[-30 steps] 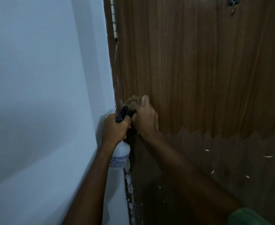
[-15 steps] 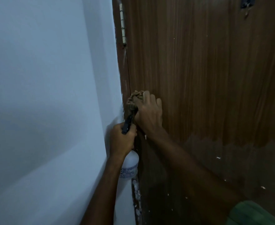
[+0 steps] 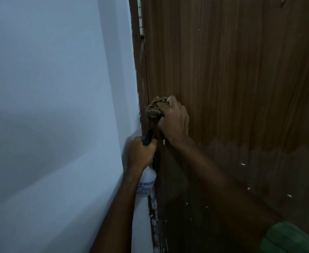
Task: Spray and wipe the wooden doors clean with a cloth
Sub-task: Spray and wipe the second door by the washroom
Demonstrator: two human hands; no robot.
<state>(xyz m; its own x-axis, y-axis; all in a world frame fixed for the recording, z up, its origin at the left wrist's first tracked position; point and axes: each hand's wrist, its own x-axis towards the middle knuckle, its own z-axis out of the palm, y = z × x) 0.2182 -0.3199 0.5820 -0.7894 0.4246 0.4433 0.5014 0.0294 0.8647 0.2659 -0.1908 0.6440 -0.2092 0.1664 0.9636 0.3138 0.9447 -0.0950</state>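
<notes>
We wipe the door's hinge edge

Our right hand [image 3: 174, 119] bunches the soft cloth [image 3: 154, 108] against the door [image 3: 232, 79]; our left hand [image 3: 141, 154] grips the light spray bottle [image 3: 146, 183].

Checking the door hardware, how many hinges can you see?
1. The hinge sits at the top of the frame, on the door's left edge beside the wall. Others may lie out of view.

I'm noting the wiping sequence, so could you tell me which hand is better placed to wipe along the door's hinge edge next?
Probably the right hand: it presses the bunched cloth against the wooden door, while the left hand grips the spray bottle.
</notes>
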